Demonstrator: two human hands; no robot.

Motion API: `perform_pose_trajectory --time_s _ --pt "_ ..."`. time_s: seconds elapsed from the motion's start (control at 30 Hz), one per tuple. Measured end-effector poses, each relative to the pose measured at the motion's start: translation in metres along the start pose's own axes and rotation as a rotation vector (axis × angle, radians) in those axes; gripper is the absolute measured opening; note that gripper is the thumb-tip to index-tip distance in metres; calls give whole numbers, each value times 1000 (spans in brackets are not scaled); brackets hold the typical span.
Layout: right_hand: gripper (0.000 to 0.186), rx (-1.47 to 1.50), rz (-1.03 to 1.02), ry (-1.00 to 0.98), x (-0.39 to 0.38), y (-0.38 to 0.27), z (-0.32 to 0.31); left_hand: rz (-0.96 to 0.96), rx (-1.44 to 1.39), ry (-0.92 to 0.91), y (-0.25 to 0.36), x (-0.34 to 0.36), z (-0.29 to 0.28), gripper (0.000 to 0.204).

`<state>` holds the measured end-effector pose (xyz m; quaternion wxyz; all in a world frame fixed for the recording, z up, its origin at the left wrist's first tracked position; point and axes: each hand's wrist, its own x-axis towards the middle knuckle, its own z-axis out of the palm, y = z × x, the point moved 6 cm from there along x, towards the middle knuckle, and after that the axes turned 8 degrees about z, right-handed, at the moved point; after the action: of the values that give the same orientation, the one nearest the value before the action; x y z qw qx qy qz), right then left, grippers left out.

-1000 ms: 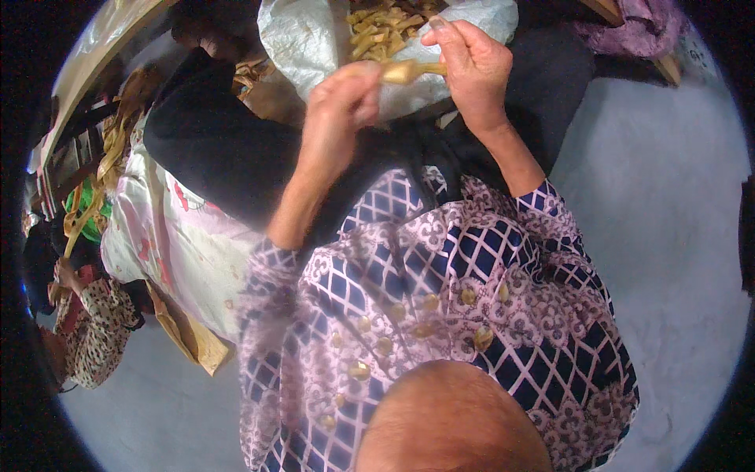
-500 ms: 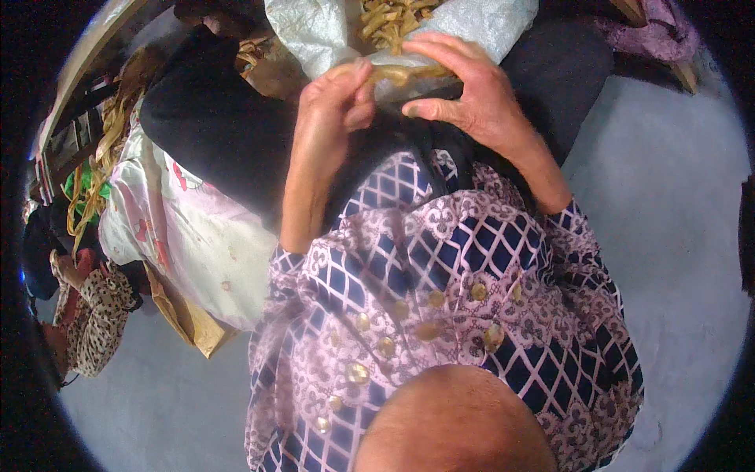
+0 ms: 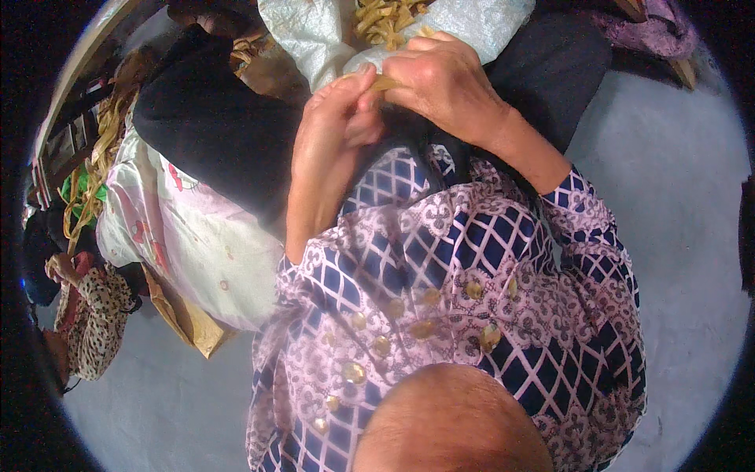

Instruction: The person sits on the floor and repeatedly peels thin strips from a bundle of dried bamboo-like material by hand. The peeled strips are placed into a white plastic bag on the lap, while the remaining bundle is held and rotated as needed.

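A yellowish-tan strip [image 3: 384, 82], like dried plant fibre, shows between my two hands over my lap. My left hand [image 3: 334, 118] is closed, pinching one end between thumb and fingers. Close against it, my right hand [image 3: 444, 82] is bent over the strip with its fingers closed on it; most of the strip is hidden by this hand. Just beyond both hands lies an open whitish woven plastic sack [image 3: 303, 39], between my black-trousered legs. Many short, curled tan pieces [image 3: 385, 22] lie in its mouth.
At the left, another person's hand [image 3: 67, 267] and spotted sleeve [image 3: 102, 322] are near long tan strips [image 3: 79, 208]. White cloth with red print [image 3: 189, 228] and a piece of brown cardboard [image 3: 189, 318] lie beside me. Purple fluffy fabric [image 3: 653, 31] hangs by a wooden leg [image 3: 684, 72] at far right.
My right hand, earlier spread with thumb and fingers apart at the strip's right end, has moved left and closed on it beside my left hand. Less of the strip shows now.
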<state>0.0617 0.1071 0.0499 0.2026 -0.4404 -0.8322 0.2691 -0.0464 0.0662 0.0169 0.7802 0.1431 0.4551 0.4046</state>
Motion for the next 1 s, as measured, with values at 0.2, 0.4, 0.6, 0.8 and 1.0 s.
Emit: perform_pose_trajectory --time_s 0.2,0.4,0.6,0.8,1.0 --pt "14 -45 90 -43 -31 9 9 -180 -293 62 -29 -7 11 30" --pt "19 -6 245 -84 -51 18 14 -247 -290 59 -37 -10 15 32" --pt "26 761 482 -183 -33 45 -8 -110 -512 -158 -6 10 -10 36" --pt "29 1078 526 -167 -24 56 -10 37 41 40 4 13 -23 36" --pt "28 1008 559 -110 -13 52 -16 1038 1306 236 72 -4 -5 43"
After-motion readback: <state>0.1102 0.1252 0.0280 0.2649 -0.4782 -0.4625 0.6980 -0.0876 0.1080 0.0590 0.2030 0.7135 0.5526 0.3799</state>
